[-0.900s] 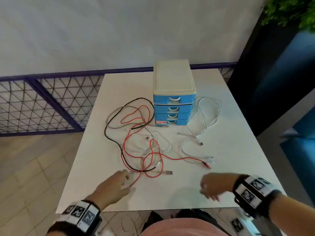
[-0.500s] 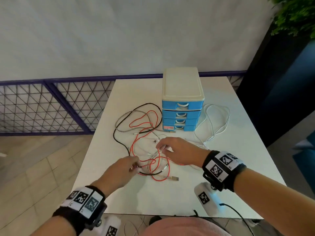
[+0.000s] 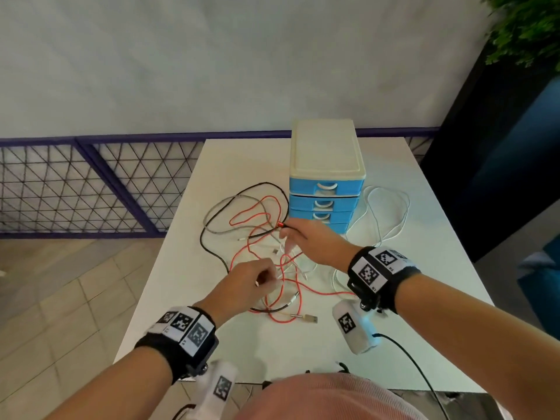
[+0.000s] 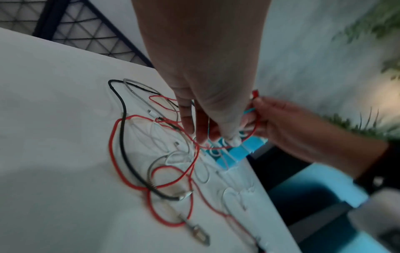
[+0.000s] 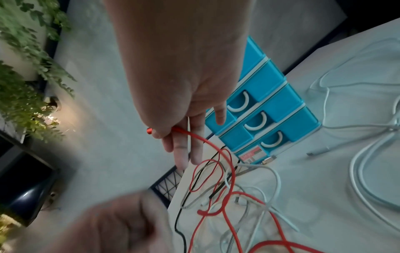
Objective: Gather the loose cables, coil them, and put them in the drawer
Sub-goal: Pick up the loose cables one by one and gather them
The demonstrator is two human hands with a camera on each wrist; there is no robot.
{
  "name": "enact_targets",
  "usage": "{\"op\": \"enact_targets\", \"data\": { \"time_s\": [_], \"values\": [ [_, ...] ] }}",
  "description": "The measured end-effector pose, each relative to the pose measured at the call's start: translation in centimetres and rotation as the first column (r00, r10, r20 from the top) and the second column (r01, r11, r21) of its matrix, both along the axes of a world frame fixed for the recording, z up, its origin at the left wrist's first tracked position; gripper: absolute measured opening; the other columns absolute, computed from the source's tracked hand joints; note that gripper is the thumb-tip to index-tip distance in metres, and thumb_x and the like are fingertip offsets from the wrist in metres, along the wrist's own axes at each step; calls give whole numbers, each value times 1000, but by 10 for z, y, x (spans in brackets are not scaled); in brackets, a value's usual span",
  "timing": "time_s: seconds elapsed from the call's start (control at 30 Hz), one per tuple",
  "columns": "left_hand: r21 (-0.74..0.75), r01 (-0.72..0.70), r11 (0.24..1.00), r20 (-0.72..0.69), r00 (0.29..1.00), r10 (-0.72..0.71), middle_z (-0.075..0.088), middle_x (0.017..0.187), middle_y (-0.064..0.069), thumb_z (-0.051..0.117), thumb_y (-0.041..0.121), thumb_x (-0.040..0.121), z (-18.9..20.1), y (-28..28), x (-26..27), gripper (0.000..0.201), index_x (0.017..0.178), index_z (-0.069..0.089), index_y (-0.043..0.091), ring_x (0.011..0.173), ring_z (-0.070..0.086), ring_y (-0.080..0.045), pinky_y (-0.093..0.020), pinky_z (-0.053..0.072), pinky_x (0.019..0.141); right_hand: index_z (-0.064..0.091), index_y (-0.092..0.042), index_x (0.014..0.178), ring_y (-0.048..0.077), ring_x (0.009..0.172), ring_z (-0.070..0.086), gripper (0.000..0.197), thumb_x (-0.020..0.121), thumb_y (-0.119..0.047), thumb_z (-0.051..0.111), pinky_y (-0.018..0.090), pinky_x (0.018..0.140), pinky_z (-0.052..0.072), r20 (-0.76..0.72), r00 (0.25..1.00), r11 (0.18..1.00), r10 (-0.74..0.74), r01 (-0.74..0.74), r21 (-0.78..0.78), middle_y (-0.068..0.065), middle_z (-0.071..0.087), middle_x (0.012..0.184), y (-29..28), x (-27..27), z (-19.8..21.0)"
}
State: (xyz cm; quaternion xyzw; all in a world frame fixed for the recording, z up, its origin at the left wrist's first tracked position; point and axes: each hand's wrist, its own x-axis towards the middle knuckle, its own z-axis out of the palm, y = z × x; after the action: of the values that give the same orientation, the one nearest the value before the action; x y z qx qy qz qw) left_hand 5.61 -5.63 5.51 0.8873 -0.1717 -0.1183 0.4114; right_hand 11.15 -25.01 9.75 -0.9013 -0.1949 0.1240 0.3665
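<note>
A tangle of red (image 3: 318, 291), black (image 3: 209, 253), grey (image 3: 218, 207) and white cables lies on the white table (image 3: 242, 165), in front of a blue four-drawer unit (image 3: 325, 204) with a cream top. All its drawers are closed. My right hand (image 3: 291, 234) hovers just before the drawers and pinches the red cable (image 5: 216, 149) right behind its red plug (image 5: 149, 131), which is lifted off the table. My left hand (image 3: 266, 280) reaches down into the middle of the tangle. Its fingertips (image 4: 188, 126) close together and seem to pinch a white strand; the red cable (image 4: 114, 137) loops beneath.
A separate white cable (image 3: 394, 225) lies in loops right of the drawer unit. A metal USB plug (image 3: 309, 319) rests near the table's front edge. A purple mesh railing (image 3: 91, 189) runs left of the table; a dark planter (image 3: 500, 147) stands to the right.
My right hand has moved from the middle of the tangle toward the drawers, lifting the red plug end. My left hand has shifted slightly forward into the cables.
</note>
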Motion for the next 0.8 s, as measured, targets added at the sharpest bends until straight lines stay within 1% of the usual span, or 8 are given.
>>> {"op": "enact_targets", "data": {
  "time_s": [0.13, 0.27, 0.43, 0.5, 0.57, 0.63, 0.7, 0.8],
  "values": [
    [342, 257, 904, -11, 963, -269, 59, 88, 11, 58, 31, 85, -27, -6, -2, 6, 85, 60, 25, 83, 55, -7, -32, 49, 75, 54, -17, 90, -2, 53, 56, 23, 104, -20, 35, 10, 57, 42, -31, 997, 992, -68, 71, 104, 6, 67, 67, -9, 5, 16],
    [539, 299, 788, 4, 934, -357, 41, 89, 13, 55, 43, 88, -52, -12, -4, 24, 83, 40, 25, 82, 43, -10, -27, 35, 65, 54, -12, 85, 11, 49, 45, 26, 103, -20, 37, 29, 53, 47, -128, 968, 933, -216, 243, 264, 0, 45, 61, -14, 8, 27],
    [602, 279, 749, -35, 945, -324, 57, 104, 0, 56, 20, 87, -60, -16, 1, 8, 94, 56, 16, 98, 56, -19, -25, 33, 69, 49, -18, 77, 14, 48, 32, 30, 101, -35, 43, 29, 49, 37, -205, 929, 874, -308, 361, 326, 1, 35, 58, -27, 10, 40],
    [496, 229, 838, -49, 970, -237, 62, 93, 1, 60, 21, 85, -54, -12, 5, 6, 85, 60, 15, 87, 59, -14, -22, 35, 65, 49, -13, 74, 14, 46, 30, 38, 101, -38, 41, 29, 48, 35, -286, 903, 831, -320, 413, 372, 1, 33, 55, -34, 13, 40],
    [287, 146, 947, -63, 989, -134, 65, 77, 5, 64, 19, 84, -39, -10, 14, 7, 80, 66, 13, 71, 57, -5, -20, 40, 63, 48, -12, 72, 13, 42, 29, 41, 101, -39, 41, 28, 48, 35, -395, 860, 764, -322, 483, 429, -1, 32, 49, -40, 17, 39],
    [40, 21, 999, -107, 994, -16, 66, 70, 1, 60, 15, 90, -16, -7, 25, 12, 80, 64, 19, 60, 58, -7, -22, 47, 63, 49, -11, 74, 13, 40, 32, 40, 102, -39, 41, 28, 48, 39, -498, 813, 684, -302, 549, 480, -1, 37, 48, -44, 21, 38],
    [-209, -151, 966, -94, 987, 134, 60, 62, -2, 46, 16, 98, 9, -5, 37, 20, 83, 52, 28, 51, 52, -15, -26, 45, 52, 52, -10, 78, 13, 43, 42, 39, 102, -37, 39, 28, 50, 43, -574, 778, 616, -257, 589, 523, 2, 49, 55, -43, 25, 36],
    [-402, -303, 864, -5, 944, 329, 46, 56, -1, 35, 21, 102, 53, -9, 55, 14, 92, 44, 20, 45, 40, -10, -23, 36, 44, 61, -8, 95, 15, 64, 66, 40, 103, -38, 37, 29, 63, 56, -629, 766, 604, -133, 566, 561, 6, 71, 81, -26, 28, 36]
  ]
}}
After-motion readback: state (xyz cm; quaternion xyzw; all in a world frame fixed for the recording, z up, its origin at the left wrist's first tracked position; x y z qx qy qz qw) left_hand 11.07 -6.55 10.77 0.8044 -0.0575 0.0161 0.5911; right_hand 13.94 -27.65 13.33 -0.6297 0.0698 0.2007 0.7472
